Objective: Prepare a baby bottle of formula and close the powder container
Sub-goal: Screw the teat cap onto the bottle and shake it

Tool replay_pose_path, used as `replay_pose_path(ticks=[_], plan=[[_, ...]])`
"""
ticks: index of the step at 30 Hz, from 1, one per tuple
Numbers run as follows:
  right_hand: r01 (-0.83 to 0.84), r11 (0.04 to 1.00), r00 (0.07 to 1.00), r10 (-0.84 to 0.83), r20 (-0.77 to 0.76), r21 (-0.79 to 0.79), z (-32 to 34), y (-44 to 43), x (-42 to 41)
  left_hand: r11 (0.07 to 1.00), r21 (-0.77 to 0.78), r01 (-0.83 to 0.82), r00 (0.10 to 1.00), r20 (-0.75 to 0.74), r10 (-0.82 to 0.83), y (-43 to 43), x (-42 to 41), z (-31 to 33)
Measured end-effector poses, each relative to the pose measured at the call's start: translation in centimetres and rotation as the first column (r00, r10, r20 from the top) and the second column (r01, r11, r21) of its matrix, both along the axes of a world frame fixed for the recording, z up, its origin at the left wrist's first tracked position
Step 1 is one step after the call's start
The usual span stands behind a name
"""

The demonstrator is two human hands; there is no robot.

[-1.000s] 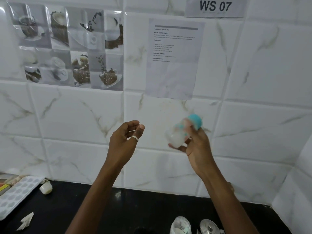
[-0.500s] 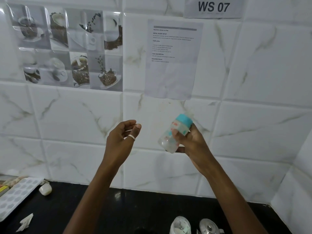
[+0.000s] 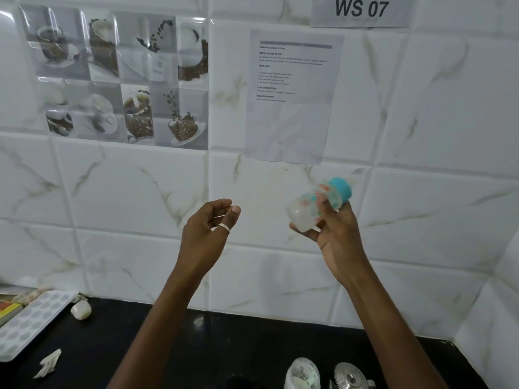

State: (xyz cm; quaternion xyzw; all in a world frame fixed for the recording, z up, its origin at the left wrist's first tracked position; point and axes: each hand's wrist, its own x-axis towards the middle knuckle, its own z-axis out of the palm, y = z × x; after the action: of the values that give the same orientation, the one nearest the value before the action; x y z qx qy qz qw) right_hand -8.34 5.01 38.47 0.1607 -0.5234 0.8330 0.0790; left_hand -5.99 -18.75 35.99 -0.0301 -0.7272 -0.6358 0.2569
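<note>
Head view, sole view. Risk, item one: your baby bottle is raised high above the bench, tilted with its teal collar up and to the right and its base low and to the left; if the collar is not screwed fully home, I judge that shaking at this angle could let liquid seep at the thread. Risk, item two: you hold the bottle by fingers across the clear body and a thumb beneath the base, a light hold for a smooth, possibly wet wall; a hard swing could slip it out toward the tiled wall or down onto the bench. Risk, item three: a white-capped container and a steel pot lid sit at the lower edge, directly below your right forearm; I cannot tell whether that container is the powder one or whether it is shut, and a dropped elbow could knock either. Hands: your right hand is closed around the bottle, fingers wrapped over its middle. Your left hand is raised beside it, well apart from the bottle, loosely curled with thumb and forefinger near each other, a ring on one finger, holding and touching nothing. Bench, left side: a white moulded tray, a small pale lump, a scrap of crumpled paper, all clear of your arms.
</note>
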Motion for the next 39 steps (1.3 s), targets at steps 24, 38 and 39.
replay_pose_path(ticks=[24,38,39], plan=[[-0.044,0.94,0.999,0.045,0.007,0.337,-0.5,-0.9,0.5,1.0,0.018,-0.009,1.0,-0.004,0.009,-0.1,-0.1,0.4],[0.007,0.995,0.999,-0.004,0.032,-0.096,-0.3,0.0,0.1,1.0,0.011,0.008,1.0,-0.005,-0.008,0.0,-0.1,0.1],[0.013,0.994,1.0,-0.011,0.026,-0.107,-0.2,0.0,0.0,1.0,0.012,0.008,1.0,-0.006,-0.008,0.0,-0.1,0.1]])
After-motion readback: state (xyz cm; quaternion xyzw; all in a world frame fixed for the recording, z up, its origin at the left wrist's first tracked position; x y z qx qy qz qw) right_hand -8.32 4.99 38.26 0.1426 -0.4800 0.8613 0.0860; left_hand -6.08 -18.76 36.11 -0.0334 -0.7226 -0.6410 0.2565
